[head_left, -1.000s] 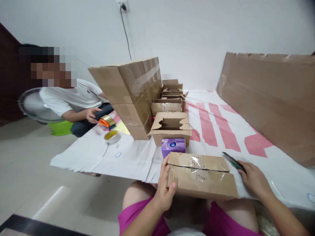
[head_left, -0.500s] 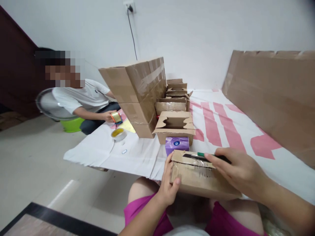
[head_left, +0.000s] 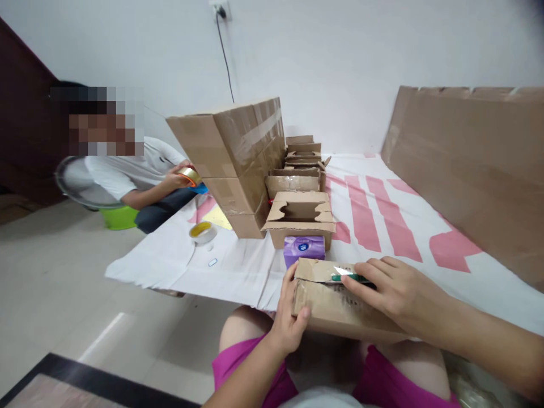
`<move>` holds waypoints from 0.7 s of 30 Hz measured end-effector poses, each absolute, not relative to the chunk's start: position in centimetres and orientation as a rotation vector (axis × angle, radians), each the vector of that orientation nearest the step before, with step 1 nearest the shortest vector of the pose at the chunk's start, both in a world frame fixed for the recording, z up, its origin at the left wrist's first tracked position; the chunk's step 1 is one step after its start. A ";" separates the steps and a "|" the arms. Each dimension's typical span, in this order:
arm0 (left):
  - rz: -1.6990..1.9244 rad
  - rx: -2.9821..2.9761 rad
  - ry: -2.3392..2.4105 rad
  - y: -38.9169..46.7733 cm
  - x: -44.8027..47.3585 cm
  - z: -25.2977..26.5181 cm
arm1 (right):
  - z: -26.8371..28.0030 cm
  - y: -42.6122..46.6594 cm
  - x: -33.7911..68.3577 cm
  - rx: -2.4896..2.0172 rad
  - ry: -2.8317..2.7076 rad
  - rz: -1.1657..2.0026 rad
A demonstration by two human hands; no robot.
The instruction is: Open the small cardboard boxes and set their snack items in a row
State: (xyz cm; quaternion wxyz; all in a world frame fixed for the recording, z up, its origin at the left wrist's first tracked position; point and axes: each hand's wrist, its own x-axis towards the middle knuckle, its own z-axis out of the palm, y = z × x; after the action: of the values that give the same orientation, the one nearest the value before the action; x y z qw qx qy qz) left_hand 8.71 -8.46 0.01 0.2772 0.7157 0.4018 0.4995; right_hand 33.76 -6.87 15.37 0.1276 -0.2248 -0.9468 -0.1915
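A taped cardboard box (head_left: 327, 309) with handwriting on it lies across my thighs. My left hand (head_left: 289, 320) grips its left end, thumb on the near face and fingers round the far side. In my right hand (head_left: 391, 286) is a green and dark utility knife (head_left: 339, 278), held low along the open seam between the flaps. Its blade is not clearly visible. A purple tissue pack (head_left: 304, 248) stands just beyond the box, in front of an open cardboard box (head_left: 300, 229).
Stacked cardboard boxes (head_left: 244, 192) and a row of open boxes stand on the white-covered table (head_left: 238, 277). A tape roll (head_left: 203, 232) lies at left. A co-worker (head_left: 114, 175) there holds a tape dispenser (head_left: 191, 177). A large cardboard sheet (head_left: 463, 170) stands at right.
My right hand has moved the knife down and slightly left, onto the seam. My left hand keeps its hold. The co-worker has raised the tape dispenser, bringing both hands to it.
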 end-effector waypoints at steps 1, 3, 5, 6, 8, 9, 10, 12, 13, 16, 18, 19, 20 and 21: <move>1.340 1.924 1.080 -8.4 8.7 0.0 | 15.5 -7.1 34.2 -0.658 -2.754 -0.568; 1.340 1.933 1.078 -8.4 8.7 0.0 | 15.7 -7.4 35.0 -0.672 -2.744 -0.588; 1.339 1.941 1.068 -8.4 8.6 0.0 | 15.8 -7.7 35.9 -0.692 -2.737 -0.587; 1.337 1.945 1.064 -8.4 8.6 0.0 | 15.9 -7.8 36.3 -0.705 -2.737 -0.581; 1.334 1.947 1.064 -8.4 8.6 0.0 | 16.1 -8.0 37.2 -0.724 -2.744 -0.578; 1.333 1.946 1.068 -8.4 8.6 0.0 | 16.1 -8.1 37.6 -0.735 -2.750 -0.580; 1.333 1.944 1.072 -8.4 8.6 0.0 | 16.2 -8.2 38.0 -0.744 -2.754 -0.585; 1.330 1.944 1.077 -8.4 8.6 0.0 | 16.2 -8.4 38.9 -0.777 -2.755 -0.592; 1.330 1.946 1.076 -8.4 8.6 0.0 | 16.2 -8.5 39.3 -0.799 -2.756 -0.589; 1.328 1.951 1.071 -8.4 8.6 0.1 | 16.2 -8.8 40.5 -0.860 -2.767 -0.563; 1.332 1.949 1.071 -8.5 8.6 0.1 | 16.2 -9.0 41.2 -0.885 -2.786 -0.540; 1.334 1.947 1.073 -8.5 8.6 0.1 | 16.2 -9.0 41.5 -0.898 -2.792 -0.527; 1.338 1.945 1.074 -8.5 8.6 0.1 | 16.2 -9.1 41.8 -0.917 -2.800 -0.512; 1.341 1.943 1.075 -8.5 8.6 0.1 | 16.3 -9.2 42.1 -0.930 -2.803 -0.500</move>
State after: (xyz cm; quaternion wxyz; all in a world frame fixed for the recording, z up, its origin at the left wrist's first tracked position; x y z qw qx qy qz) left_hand 8.58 -8.51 0.06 0.2706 0.7210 0.3991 0.4976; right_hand 42.14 -9.16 16.28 0.0731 -0.3097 -0.9332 -0.1666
